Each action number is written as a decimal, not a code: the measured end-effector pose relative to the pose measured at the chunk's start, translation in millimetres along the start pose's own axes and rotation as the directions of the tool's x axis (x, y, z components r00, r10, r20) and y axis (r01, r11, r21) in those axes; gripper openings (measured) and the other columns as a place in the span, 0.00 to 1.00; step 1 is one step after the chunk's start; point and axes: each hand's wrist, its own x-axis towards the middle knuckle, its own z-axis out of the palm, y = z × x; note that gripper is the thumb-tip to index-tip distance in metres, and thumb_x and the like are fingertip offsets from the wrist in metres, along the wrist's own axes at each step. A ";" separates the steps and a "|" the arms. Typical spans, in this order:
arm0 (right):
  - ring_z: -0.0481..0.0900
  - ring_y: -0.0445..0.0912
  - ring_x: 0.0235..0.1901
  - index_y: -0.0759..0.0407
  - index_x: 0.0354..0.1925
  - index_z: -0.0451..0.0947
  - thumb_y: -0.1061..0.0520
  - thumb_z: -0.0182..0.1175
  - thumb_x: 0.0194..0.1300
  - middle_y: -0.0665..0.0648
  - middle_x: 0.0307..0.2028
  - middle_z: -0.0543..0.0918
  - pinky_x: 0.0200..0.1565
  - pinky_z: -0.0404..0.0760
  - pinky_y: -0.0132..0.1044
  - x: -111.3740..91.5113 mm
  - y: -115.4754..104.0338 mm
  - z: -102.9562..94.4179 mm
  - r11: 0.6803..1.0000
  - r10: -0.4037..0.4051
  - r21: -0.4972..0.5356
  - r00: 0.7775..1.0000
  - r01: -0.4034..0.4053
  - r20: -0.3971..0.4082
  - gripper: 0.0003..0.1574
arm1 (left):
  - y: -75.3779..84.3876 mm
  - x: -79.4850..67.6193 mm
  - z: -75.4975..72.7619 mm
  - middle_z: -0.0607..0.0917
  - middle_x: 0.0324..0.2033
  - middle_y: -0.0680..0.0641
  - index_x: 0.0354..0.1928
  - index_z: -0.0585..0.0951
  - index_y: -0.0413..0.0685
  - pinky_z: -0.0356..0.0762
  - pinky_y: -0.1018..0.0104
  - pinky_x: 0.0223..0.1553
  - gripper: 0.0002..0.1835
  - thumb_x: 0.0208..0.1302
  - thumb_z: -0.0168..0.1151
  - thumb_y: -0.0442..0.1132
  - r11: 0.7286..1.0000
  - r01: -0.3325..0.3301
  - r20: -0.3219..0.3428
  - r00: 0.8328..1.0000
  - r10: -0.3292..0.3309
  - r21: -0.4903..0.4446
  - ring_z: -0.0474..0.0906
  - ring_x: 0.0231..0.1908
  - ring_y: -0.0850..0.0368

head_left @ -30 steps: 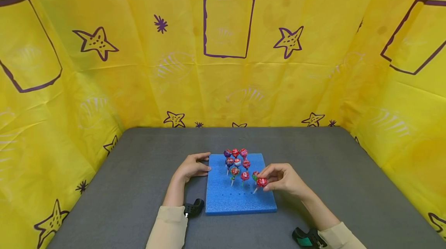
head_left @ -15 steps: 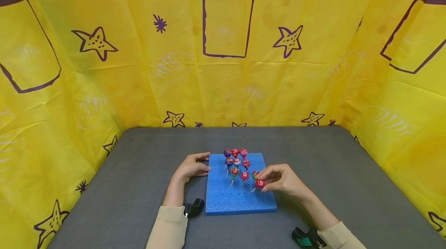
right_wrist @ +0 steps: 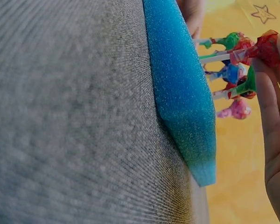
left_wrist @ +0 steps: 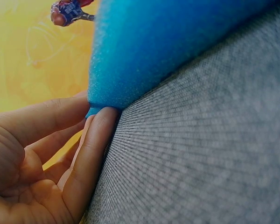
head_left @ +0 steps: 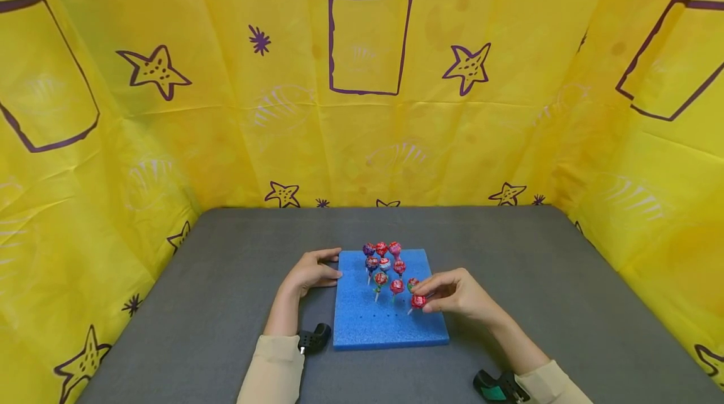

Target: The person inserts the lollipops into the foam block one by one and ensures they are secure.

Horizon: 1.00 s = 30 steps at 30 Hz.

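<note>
A blue foam board (head_left: 367,332) lies on the grey table, with several wrapped lollipops (head_left: 381,279) standing in it in rows. At its left edge my left hand (head_left: 313,270) holds the foam, thumb at the top edge and a finger lower, by the tabletop, in the left wrist view. My right hand (head_left: 460,294) pinches a red-wrapped lollipop (head_left: 418,301) by its head over the board's right side. Its white stick (right_wrist: 215,59) tilts down to the foam; I cannot tell whether its tip is in a hole. Just behind stands a green-and-red lollipop (head_left: 413,283), partly hidden by my fingers.
Small dark holes (head_left: 374,315) run in a row across the front part of the board. Dark wrist straps with cameras (head_left: 315,338) sit on both forearms. Grey table surface (head_left: 237,234) surrounds the board, and a yellow patterned cloth (head_left: 362,140) walls the back and sides.
My right hand has moved slightly left and down with the red lollipop, whose stick has come closer to the row of holes. The left hand has stayed at the board's edge.
</note>
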 end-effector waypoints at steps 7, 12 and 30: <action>0.87 0.40 0.49 0.74 0.45 0.84 0.66 0.68 0.59 0.71 0.44 0.86 0.51 0.85 0.30 -0.4 0.1 3.5 0.998 0.012 -0.054 1.000 -0.011 0.005 0.15 | -1.8 0.0 0.3 0.77 0.61 0.35 0.67 0.73 0.43 0.89 0.62 0.39 0.35 0.56 0.69 0.26 1.000 0.008 -0.010 1.000 -0.008 0.012 0.83 0.35 0.59; 0.87 0.38 0.48 0.74 0.45 0.84 0.65 0.68 0.60 0.71 0.44 0.86 0.50 0.85 0.29 0.2 1.5 4.7 0.997 0.028 -0.077 1.000 -0.027 0.004 0.16 | -2.2 0.6 0.7 0.77 0.61 0.35 0.67 0.74 0.44 0.89 0.62 0.39 0.35 0.55 0.69 0.26 1.000 0.015 -0.022 1.000 -0.015 0.007 0.84 0.34 0.59; 0.89 0.40 0.39 0.67 0.43 0.87 0.63 0.69 0.59 0.64 0.39 0.90 0.40 0.89 0.35 -0.1 -3.3 -0.9 0.989 0.087 -0.117 0.996 -0.085 0.012 0.13 | -1.4 2.1 1.4 0.78 0.61 0.37 0.67 0.74 0.45 0.89 0.62 0.39 0.34 0.56 0.69 0.26 1.000 0.019 -0.023 1.000 -0.019 0.000 0.84 0.35 0.59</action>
